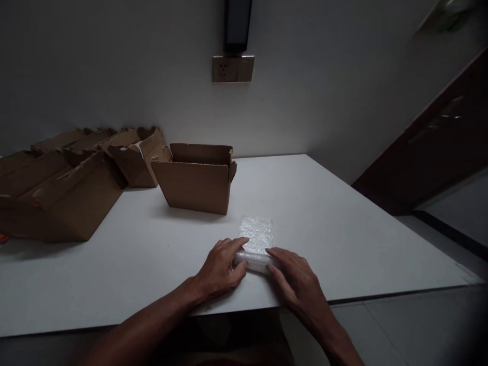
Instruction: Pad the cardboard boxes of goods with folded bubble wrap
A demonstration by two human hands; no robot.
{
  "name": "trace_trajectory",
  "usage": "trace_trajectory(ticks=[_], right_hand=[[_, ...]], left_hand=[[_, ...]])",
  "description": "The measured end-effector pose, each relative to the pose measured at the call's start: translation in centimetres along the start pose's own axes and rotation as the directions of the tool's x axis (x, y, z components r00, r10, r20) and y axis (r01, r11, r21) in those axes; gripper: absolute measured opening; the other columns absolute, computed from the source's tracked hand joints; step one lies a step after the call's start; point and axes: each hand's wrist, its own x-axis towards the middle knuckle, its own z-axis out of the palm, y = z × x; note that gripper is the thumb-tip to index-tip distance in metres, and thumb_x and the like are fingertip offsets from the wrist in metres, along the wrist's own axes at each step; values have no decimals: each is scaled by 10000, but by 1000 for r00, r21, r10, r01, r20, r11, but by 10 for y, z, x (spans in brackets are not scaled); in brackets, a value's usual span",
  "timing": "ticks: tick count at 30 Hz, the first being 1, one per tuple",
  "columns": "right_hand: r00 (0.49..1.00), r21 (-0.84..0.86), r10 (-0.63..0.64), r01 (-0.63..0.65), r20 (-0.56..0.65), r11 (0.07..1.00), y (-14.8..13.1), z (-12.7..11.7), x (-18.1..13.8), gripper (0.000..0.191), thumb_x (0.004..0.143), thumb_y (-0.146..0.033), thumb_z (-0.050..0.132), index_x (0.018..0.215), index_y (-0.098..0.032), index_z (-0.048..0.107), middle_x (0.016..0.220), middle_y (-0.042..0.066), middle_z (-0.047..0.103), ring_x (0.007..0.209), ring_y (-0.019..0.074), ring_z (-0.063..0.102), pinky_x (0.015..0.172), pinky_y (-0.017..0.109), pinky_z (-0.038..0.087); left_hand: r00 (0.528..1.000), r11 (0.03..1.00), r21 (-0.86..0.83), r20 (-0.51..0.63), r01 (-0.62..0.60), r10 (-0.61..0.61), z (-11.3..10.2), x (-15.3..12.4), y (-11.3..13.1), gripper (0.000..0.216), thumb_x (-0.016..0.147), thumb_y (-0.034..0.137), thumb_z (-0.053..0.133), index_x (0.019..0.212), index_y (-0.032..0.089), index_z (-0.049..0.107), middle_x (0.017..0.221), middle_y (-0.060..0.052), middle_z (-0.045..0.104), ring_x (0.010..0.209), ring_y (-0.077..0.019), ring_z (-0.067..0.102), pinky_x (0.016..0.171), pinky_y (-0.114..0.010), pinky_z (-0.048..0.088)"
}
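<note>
A strip of bubble wrap (257,231) lies flat on the white table, its near end wound into a roll (257,262). My left hand (223,267) grips the roll's left end between thumb and fingers. On the right end, my right hand (295,274) is closed in the same way, thumb on the near side and fingers on the far side. Whether something is wrapped inside the roll I cannot tell. The unrolled part stretches away from me, toward the wall.
An open cardboard box (196,185) stands beyond my left hand. Several more open cardboard boxes (82,203) are at the left, some with contents barely visible. The table's near edge (381,295) runs close below my hands. A wall socket (233,69) is above the table.
</note>
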Motion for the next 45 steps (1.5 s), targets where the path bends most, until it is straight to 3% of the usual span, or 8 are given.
trace_trajectory(ticks=[5,11,16,23,28,34,40,45], right_hand=[[996,-137,-93,92,-2,986,3,5,-2,408,908,-311,613,1303,-222,561,1303,129,624,1160,290,589,920,472,484],[994,-180,-107,111,29,977,6,13,3,300,940,-259,569,1234,-204,596,1147,100,708,1026,267,639,862,443,485],[999,-45,-28,29,17,999,2,5,3,246,971,-298,530,1192,-231,613,1053,69,743,935,235,678,813,421,525],[998,4,42,-43,41,999,0,-2,0,266,958,-346,542,1189,-247,629,1032,67,743,914,240,679,788,424,545],[999,-75,-37,37,-2,996,3,3,-1,440,915,-355,598,1340,-262,540,1281,108,643,1138,289,610,902,477,498],[995,-104,-98,101,32,989,4,8,1,349,924,-285,584,1270,-238,584,1137,83,707,1023,264,639,858,450,499],[993,33,33,-36,110,999,6,7,16,289,946,-335,544,1195,-236,650,1013,75,743,897,236,671,795,417,535],[997,-13,29,-28,65,1000,13,12,23,347,952,-342,517,1266,-236,617,1138,94,715,1010,254,662,853,437,529]], left_hand=[[996,997,81,-93,-6,14,2,2,-4,432,864,196,568,1294,194,518,1196,-104,642,1094,-263,589,960,-476,485],[984,982,157,-124,-109,129,-1,1,-4,429,850,222,625,1267,174,533,1266,-129,594,1182,-273,539,1013,-487,458],[977,970,143,-53,-196,205,-3,-1,-2,507,766,105,606,1260,196,536,1283,-114,599,1194,-267,528,1017,-490,435],[994,994,14,14,-112,112,-4,0,1,434,729,95,578,1148,204,608,1073,-68,700,1014,-245,605,922,-448,467],[1000,1000,-19,6,13,-13,-5,3,1,389,808,207,605,1196,201,585,1121,-91,683,1013,-252,598,909,-444,475],[999,999,-9,10,33,-33,-5,5,1,207,863,264,615,1059,201,642,978,-69,700,929,-235,612,865,-426,489],[988,997,22,-132,-79,81,-5,2,-1,382,835,219,609,1215,195,568,1200,-105,637,1115,-257,579,962,-451,474],[991,994,73,-107,-78,85,-4,5,-6,279,861,160,543,1126,197,622,1103,-78,676,1060,-241,593,940,-441,479]])
